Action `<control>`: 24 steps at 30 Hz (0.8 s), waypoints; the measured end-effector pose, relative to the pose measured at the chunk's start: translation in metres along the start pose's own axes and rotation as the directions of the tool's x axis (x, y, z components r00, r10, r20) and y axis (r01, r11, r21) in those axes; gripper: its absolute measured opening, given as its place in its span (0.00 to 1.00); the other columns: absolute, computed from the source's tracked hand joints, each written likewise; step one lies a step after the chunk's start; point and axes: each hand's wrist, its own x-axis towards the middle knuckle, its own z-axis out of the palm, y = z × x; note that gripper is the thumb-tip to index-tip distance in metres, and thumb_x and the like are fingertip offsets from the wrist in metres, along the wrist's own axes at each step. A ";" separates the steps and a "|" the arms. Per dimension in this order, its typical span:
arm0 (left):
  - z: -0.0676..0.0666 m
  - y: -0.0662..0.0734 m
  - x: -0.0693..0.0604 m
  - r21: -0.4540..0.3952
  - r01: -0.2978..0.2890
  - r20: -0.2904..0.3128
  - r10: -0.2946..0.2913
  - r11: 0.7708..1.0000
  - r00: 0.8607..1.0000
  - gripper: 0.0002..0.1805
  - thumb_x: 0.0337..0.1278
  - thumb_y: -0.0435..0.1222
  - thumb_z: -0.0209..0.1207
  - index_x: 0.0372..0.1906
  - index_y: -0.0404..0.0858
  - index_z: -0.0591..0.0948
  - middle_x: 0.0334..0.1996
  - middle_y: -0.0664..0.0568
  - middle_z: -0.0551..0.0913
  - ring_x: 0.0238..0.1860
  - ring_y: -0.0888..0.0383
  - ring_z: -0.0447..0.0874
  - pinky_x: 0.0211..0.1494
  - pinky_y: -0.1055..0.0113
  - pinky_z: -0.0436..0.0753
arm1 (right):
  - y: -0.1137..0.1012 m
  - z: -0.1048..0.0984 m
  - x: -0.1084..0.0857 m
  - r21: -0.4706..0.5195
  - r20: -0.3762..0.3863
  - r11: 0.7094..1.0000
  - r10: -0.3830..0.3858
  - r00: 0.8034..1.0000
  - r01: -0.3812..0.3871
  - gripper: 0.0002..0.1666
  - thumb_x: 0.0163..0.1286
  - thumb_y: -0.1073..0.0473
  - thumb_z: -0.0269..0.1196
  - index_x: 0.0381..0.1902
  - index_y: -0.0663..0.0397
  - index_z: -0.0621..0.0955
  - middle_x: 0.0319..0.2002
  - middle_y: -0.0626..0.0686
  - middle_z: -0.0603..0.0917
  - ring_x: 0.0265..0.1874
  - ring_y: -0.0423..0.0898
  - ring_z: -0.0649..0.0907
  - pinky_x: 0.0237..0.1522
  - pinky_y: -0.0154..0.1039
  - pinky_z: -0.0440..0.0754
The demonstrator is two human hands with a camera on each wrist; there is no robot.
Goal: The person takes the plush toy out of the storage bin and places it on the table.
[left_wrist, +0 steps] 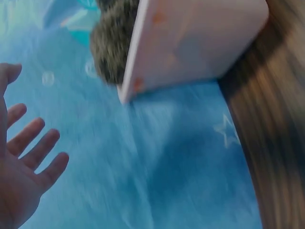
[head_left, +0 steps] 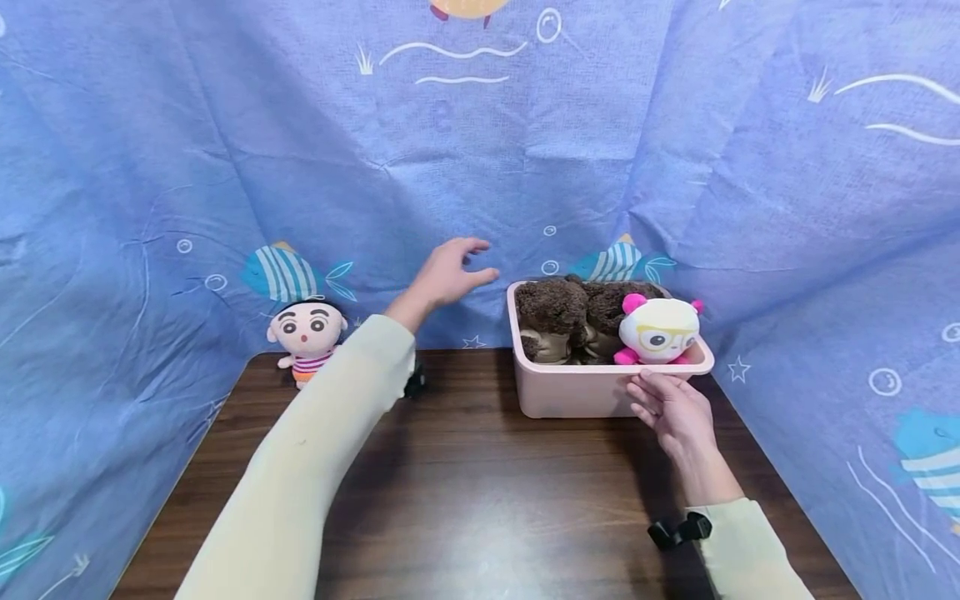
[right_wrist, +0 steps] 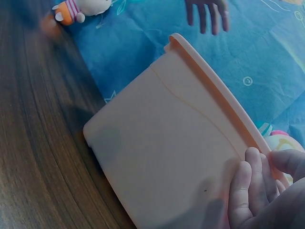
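Observation:
A pink storage bin (head_left: 573,393) stands at the back right of the table. Inside it sit two dark brown plush toys (head_left: 553,307) and a white-and-pink plush with yellow glasses (head_left: 660,332). My right hand (head_left: 678,412) grips the bin's front rim near its right corner; in the right wrist view the thumb (right_wrist: 288,161) lies over the rim and the fingers press the outer wall. My left hand (head_left: 453,271) hovers in the air left of the bin, touching nothing. In the left wrist view its fingers (left_wrist: 43,155) are spread.
A boy plush with a striped shirt (head_left: 307,333) sits at the table's back left corner, partly behind my left sleeve. Blue printed cloth (head_left: 465,150) hangs behind and beside the dark wooden table (head_left: 480,500).

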 end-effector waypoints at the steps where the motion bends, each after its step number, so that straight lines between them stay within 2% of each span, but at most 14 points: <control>1: 0.005 0.007 0.004 -0.016 -0.019 0.027 0.019 1.000 0.999 0.36 0.62 0.53 0.67 0.72 0.44 0.73 0.68 0.45 0.76 0.65 0.46 0.77 0.66 0.49 0.78 | 0.000 0.000 0.000 -0.001 -0.001 1.000 -0.001 1.000 0.001 0.10 0.75 0.60 0.65 0.32 0.47 0.89 0.31 0.46 0.92 0.33 0.39 0.91 0.31 0.35 0.88; 3: 0.015 0.020 0.011 -0.041 -0.047 0.065 0.050 0.998 0.997 0.36 0.61 0.53 0.68 0.72 0.45 0.74 0.67 0.46 0.78 0.63 0.47 0.79 0.65 0.51 0.79 | 0.000 -0.001 0.001 -0.007 -0.006 1.000 -0.003 1.000 0.003 0.10 0.75 0.60 0.65 0.32 0.46 0.88 0.31 0.46 0.92 0.33 0.38 0.91 0.31 0.35 0.88; 6: 0.033 0.038 0.018 -0.097 -0.059 0.110 0.070 0.994 0.991 0.36 0.59 0.51 0.70 0.71 0.46 0.75 0.66 0.46 0.79 0.63 0.46 0.80 0.64 0.54 0.80 | 0.001 0.000 0.001 -0.011 -0.009 1.000 -0.004 1.000 0.004 0.10 0.75 0.60 0.64 0.31 0.46 0.87 0.31 0.46 0.92 0.33 0.38 0.91 0.31 0.34 0.88; 13: 0.085 0.081 0.032 -0.132 -0.045 0.237 0.076 0.990 0.969 0.38 0.58 0.55 0.70 0.72 0.49 0.74 0.66 0.49 0.80 0.65 0.52 0.80 0.65 0.59 0.80 | 0.004 0.001 0.001 -0.005 -0.032 1.000 -0.001 0.999 0.000 0.10 0.75 0.60 0.64 0.31 0.46 0.86 0.30 0.46 0.92 0.32 0.39 0.91 0.31 0.35 0.88; 17: 0.111 0.095 0.039 -0.155 -0.026 0.263 0.066 0.988 0.963 0.39 0.57 0.54 0.71 0.72 0.47 0.75 0.65 0.47 0.81 0.65 0.52 0.79 0.66 0.59 0.78 | 0.005 0.001 0.001 -0.009 -0.044 1.000 -0.001 0.999 0.000 0.08 0.74 0.58 0.66 0.32 0.47 0.86 0.31 0.46 0.92 0.31 0.39 0.91 0.31 0.35 0.88; 20: 0.130 0.102 0.047 -0.142 -0.008 0.294 0.049 0.990 0.954 0.38 0.57 0.55 0.71 0.71 0.47 0.76 0.65 0.48 0.81 0.65 0.53 0.79 0.66 0.61 0.78 | 0.004 0.000 0.002 -0.013 -0.040 1.000 -0.001 0.999 0.001 0.08 0.74 0.58 0.66 0.32 0.47 0.86 0.30 0.46 0.92 0.31 0.39 0.91 0.30 0.35 0.88; 24: 0.148 0.113 0.057 -0.140 -0.018 0.326 0.063 0.990 0.943 0.37 0.57 0.55 0.71 0.70 0.47 0.77 0.63 0.50 0.82 0.63 0.55 0.80 0.62 0.64 0.80 | 0.004 -0.001 0.004 -0.014 -0.029 1.000 -0.001 1.000 0.001 0.10 0.75 0.59 0.64 0.32 0.46 0.87 0.30 0.46 0.92 0.31 0.39 0.91 0.30 0.35 0.88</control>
